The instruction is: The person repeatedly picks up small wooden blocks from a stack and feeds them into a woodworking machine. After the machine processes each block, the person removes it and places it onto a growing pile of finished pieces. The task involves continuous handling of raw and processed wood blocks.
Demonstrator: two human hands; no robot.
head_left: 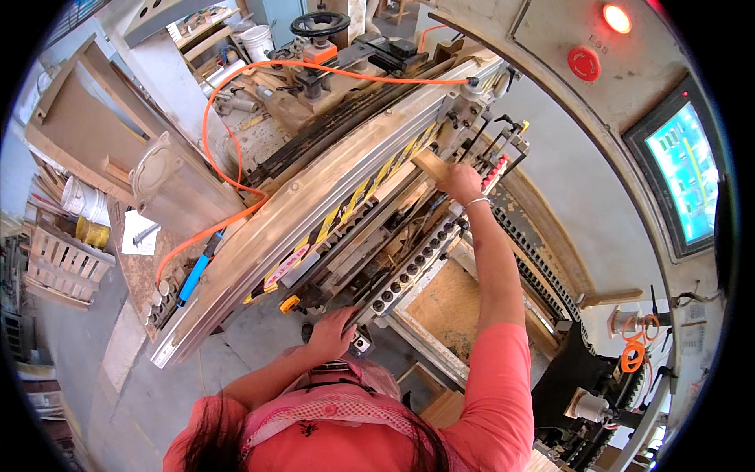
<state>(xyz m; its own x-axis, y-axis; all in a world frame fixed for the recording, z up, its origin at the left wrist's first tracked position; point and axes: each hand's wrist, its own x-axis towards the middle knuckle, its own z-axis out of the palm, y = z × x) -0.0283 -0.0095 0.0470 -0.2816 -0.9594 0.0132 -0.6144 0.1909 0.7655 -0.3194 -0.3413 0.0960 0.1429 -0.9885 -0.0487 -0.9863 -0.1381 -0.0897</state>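
Observation:
My right hand (462,185) reaches far forward over the woodworking machine, its fingers closed round the near end of a short, light-brown wooden piece (431,165). That piece lies beside the machine's clamps, close to a row of red knobs (495,173). My left hand (330,337) is low and near my body, curled over the near end of a metal rail (385,303) that carries a row of round black knobs. Some of its fingertips are hidden. Along the machine's long bed runs a strip of yellow-and-black warning tape (338,224).
An orange air hose (206,118) loops across the machine to a blue air gun (200,267). At right stands a control panel with a lit screen (683,173) and a red stop button (583,64). A plastic crate (67,263) and wooden boards (86,118) are at left.

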